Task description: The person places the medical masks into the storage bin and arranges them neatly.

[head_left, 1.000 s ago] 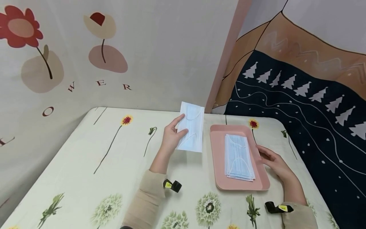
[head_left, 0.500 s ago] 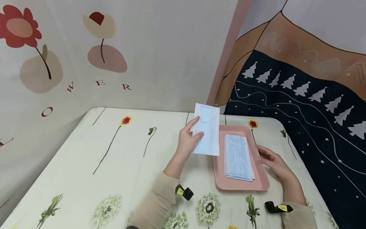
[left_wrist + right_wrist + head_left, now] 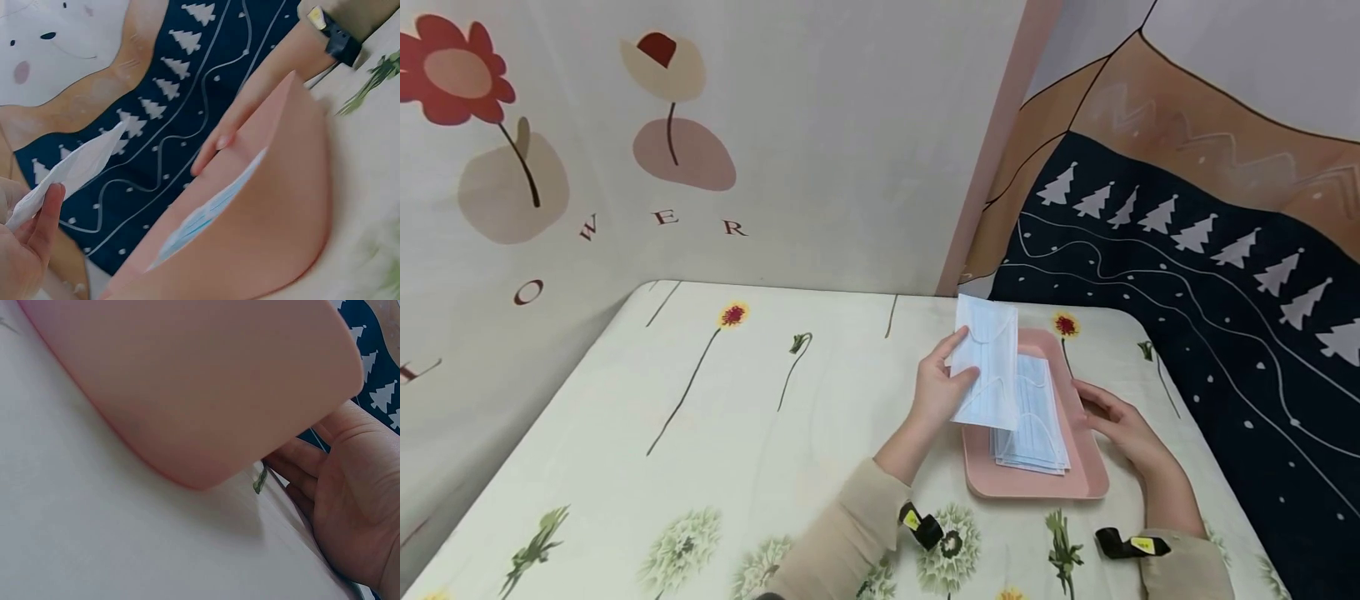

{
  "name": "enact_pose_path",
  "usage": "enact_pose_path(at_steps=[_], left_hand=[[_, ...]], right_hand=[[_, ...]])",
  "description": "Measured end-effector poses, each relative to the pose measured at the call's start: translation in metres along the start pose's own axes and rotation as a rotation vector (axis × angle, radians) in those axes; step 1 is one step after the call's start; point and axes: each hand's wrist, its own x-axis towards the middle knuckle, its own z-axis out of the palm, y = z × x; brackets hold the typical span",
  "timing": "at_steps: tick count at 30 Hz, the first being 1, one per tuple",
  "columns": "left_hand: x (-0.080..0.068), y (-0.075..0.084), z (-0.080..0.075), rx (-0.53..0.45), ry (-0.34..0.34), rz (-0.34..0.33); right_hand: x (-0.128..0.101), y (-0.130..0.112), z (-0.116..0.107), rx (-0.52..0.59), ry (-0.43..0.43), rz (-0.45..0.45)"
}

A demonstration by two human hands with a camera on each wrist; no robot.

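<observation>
Mask (image 3: 987,362) in my left hand (image 3: 936,390), pinched between thumb and fingers and held upright above the near-left part of the pink tray (image 3: 1086,479), over the stack of masks (image 3: 1033,425) lying in it. My right hand (image 3: 1123,427) lay loose and unclenched against the tray's right rim; whether the fingertips actually touched it I could not quite tell from the wrist view. The risk, as I judged it: so light a pinch on one edge could let the mask twist or slip, landing askew, and its ear loops might snag the stack.
</observation>
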Motion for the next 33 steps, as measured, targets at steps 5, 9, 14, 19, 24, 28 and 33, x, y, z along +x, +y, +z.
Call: enact_pose_path(at_steps=[5, 9, 14, 19, 24, 28, 33], left_hand=[[-0.009, -0.006, 0.017, 0.057, 0.006, -0.021], [-0.014, -0.013, 0.029, 0.072, -0.005, -0.070], [-0.017, -0.023, 0.042, 0.138, -0.016, -0.069], [-0.020, -0.029, 0.051, 0.212, -0.048, -0.040], [-0.020, -0.031, 0.058, 0.257, -0.046, -0.031], [-0.020, -0.033, 0.063, 0.285, -0.029, -0.068], [-0.020, -0.038, 0.066, 0.333, -0.028, -0.114]], right_hand=[[0.000, 0.000, 0.000, -0.004, -0.005, -0.001], [0.001, 0.000, 0.000, -0.011, -0.007, 0.004], [0.001, 0.000, 0.000, -0.020, -0.007, 0.001], [0.000, 0.001, -0.001, -0.022, -0.005, -0.003], [0.001, 0.002, -0.001, -0.020, -0.006, 0.004], [0.001, 0.002, -0.001, -0.020, -0.005, 0.009], [0.001, 0.003, -0.002, -0.008, -0.008, 0.005]])
